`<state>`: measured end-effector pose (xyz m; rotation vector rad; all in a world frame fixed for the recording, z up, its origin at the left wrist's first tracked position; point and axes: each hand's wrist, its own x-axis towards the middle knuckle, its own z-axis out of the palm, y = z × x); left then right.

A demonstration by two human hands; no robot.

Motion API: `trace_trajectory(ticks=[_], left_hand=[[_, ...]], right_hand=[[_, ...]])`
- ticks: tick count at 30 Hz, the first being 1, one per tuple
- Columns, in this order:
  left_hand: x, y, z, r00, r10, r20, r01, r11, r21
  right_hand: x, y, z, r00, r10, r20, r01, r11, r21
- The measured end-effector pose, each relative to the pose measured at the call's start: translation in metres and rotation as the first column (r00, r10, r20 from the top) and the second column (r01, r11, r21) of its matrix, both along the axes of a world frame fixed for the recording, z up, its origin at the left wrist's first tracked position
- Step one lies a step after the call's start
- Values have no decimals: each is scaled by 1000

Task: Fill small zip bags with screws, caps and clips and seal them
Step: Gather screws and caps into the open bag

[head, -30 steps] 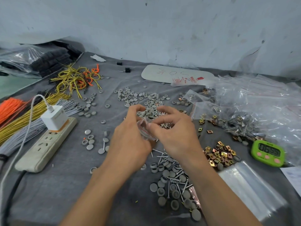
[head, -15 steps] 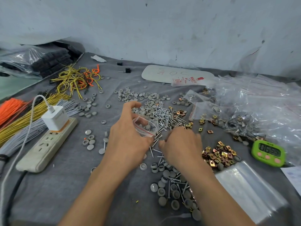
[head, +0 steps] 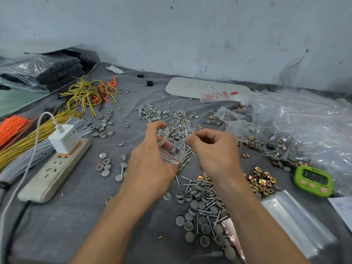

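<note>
Zip bag point(head: 171, 152), small and clear with a red line at its mouth, sits in the left hand point(head: 150, 164) above the middle of the grey tabletop point(head: 76, 216), and everything else is placed from it. Far to the right of the bag lies a big heap of plastic bags point(head: 304, 126), some with parts inside. Well apart to its left is a power strip point(head: 53, 172) with a white charger point(head: 63, 139) plugged in.

The left hand's fingers and thumb curl round the bag's lower part, with the mouth turned toward the right hand point(head: 215, 151). This probably lets parts drop in from that side while one hand does the steadying. A few grey pieces seem to be inside.

The right hand hovers just right of the mouth, fingers curled in and thumb and forefinger tips drawn together. I cannot tell whether they pinch a part.

Right of the bag and nearer the person sits a green timer point(head: 313, 181). Loose stock lies within short reach: caps point(head: 180, 220) and screws point(head: 202, 187) just on the person's side of the bag, more of both beyond it, and brass clips point(head: 261, 181) between bag and timer. The bag is unsealed, so filling looks unfinished
</note>
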<state>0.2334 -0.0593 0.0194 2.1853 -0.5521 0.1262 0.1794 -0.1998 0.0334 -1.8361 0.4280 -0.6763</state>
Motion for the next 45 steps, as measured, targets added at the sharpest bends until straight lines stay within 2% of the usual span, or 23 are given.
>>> trace_trajectory(ticks=[2,5,6,9,12,15,17,18,20,22,23,24,26,27,29,30,32,34,36,38,40,43,45], left_hand=[[-1,-1,0,1000,3,-12,-3,1000,1],[-2,-1,2,1000,-8,-17,7,999,-37],[-2,-1,2,1000,-12,-19,11,999,-47],[-3,-1,4,999,-5,-43,0,994,-105],[-4,1,9,999,-17,-48,7,981,-193],[-5,3,11,996,-82,-32,73,972,-224],[-6,2,13,988,-141,-61,124,966,-227],[-7,2,14,980,-171,-101,140,956,-258],[-8,3,19,951,-237,-197,133,892,-433],[-8,7,28,921,-283,-266,52,768,-638],[-7,9,32,915,-279,-291,-5,714,-700],[-6,11,35,913,-260,-314,-59,677,-733],[-7,10,37,910,-201,-364,-144,670,-729],[-7,9,36,904,-182,-388,-165,688,-707],[-6,7,32,890,-179,-419,-152,751,-643],[-6,6,30,885,-183,-427,-121,797,-592],[-5,6,25,871,-199,-449,-40,882,-469],[-5,6,21,838,-258,-481,64,921,-383],[-6,7,19,761,-379,-526,207,911,-357],[-8,7,19,651,-501,-570,318,862,-395],[-9,6,17,597,-567,-568,333,819,-467],[-10,8,21,605,-567,-559,276,808,-521],[-11,10,23,590,-577,-565,309,807,-503]], right_hand=[[-2,1,3,994,97,46,-96,995,-19],[-1,3,-2,987,139,-77,-152,969,-194],[0,3,-3,987,129,-92,-145,969,-202],[2,1,-1,992,122,-33,-124,990,-62],[-2,-3,6,941,335,-56,-325,936,132],[-8,-2,7,872,457,-174,-452,889,68],[-7,1,7,912,396,-110,-396,918,20],[-7,2,10,941,336,-48,-333,941,56],[-11,-6,17,959,274,79,-285,933,221],[-18,-16,27,911,381,158,-412,836,363],[-21,-18,30,899,410,151,-436,814,384],[-21,-21,28,919,384,87,-387,842,375],[-21,-25,25,966,253,-60,-215,907,362],[-22,-24,25,958,279,-61,-226,872,434],[-25,-20,27,901,430,56,-377,712,592],[-25,-20,27,895,438,88,-394,680,618],[-22,-23,24,925,364,104,-339,675,655],[-20,-24,23,925,349,147,-336,576,745],[-21,-26,24,904,373,206,-375,466,802],[-24,-29,26,897,363,252,-398,413,820],[-24,-33,25,914,312,260,-377,415,828],[-23,-39,22,957,223,183,-272,480,834],[-21,-40,21,977,179,118,-196,524,829]])
